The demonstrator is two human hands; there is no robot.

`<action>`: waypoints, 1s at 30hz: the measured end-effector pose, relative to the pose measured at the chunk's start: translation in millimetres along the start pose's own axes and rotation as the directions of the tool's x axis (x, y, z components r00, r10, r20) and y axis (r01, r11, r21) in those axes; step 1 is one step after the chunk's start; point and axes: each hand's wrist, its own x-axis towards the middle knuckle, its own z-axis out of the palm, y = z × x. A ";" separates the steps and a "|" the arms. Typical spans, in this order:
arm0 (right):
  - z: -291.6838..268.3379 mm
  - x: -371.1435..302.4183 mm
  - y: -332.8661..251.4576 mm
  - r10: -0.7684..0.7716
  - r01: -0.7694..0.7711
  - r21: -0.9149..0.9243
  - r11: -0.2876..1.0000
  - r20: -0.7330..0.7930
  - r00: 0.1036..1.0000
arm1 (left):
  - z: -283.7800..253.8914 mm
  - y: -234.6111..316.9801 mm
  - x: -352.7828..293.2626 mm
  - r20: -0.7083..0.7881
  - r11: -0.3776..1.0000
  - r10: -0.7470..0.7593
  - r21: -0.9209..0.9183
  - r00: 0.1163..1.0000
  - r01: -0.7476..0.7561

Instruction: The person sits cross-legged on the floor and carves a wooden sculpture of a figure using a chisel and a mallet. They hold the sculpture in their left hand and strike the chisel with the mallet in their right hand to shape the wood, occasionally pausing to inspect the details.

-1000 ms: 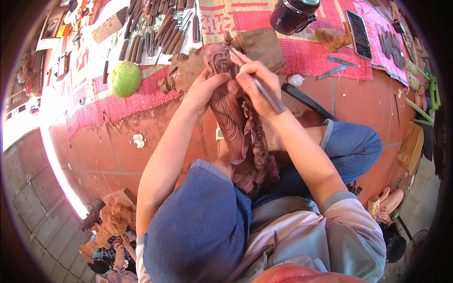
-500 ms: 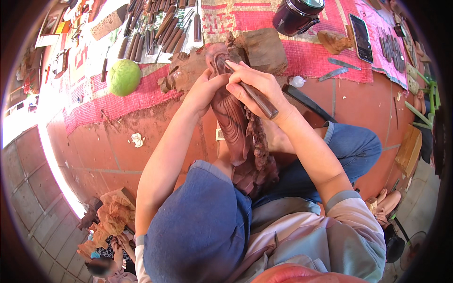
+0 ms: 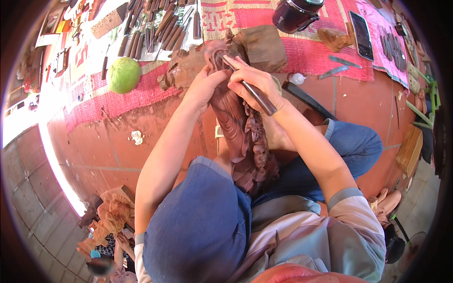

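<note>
A reddish-brown carved wooden figure (image 3: 229,125) with a rounded head and draped folds leans lengthwise between my legs, its head end away from me. My left hand (image 3: 207,87) is closed round the figure just below its head, with the thumb lying across it. In my right hand (image 3: 255,78) is a carving chisel (image 3: 258,97) with a dark wooden handle, its tip end at the figure's head. The fingers of both hands meet there, so the blade's exact contact is hidden. Rough wood blocks (image 3: 262,49) lie just beyond the head.
Many wood-handled chisels (image 3: 165,30) lie on the mat at the far left, near a green round fruit (image 3: 124,75). Far right are a dark lidded canister (image 3: 295,16), a phone (image 3: 361,37) and loose blades (image 3: 333,72). A dark flat bar (image 3: 309,101) rests beside my knee. Another person's hands (image 3: 123,243) show lower left.
The chisel has shifted slightly left and its handle has tilted a little steeper. My right hand has moved slightly with it, while my left hand keeps its hold on the figure.
</note>
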 end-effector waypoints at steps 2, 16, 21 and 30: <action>5.5 0.1 -6.2 0.179 -0.164 0.190 0.968 -0.061 0.982 | -2.3 -1.3 -2.0 0.001 0.999 0.007 -0.044 1.000 -0.007; -36.2 13.6 3.7 0.586 -0.443 0.791 0.422 0.135 0.799 | 4.6 -0.9 -7.0 -0.068 0.997 0.055 -0.043 0.996 -0.058; -38.9 20.3 -24.7 0.523 -0.482 0.365 0.796 -0.014 0.852 | -3.5 7.3 -22.3 -0.015 0.404 0.765 0.789 0.644 -0.462; -27.7 20.8 -73.4 0.374 -0.370 0.114 0.922 -0.017 0.927 | 22.2 24.3 -70.0 0.305 0.156 0.733 0.794 0.607 -0.587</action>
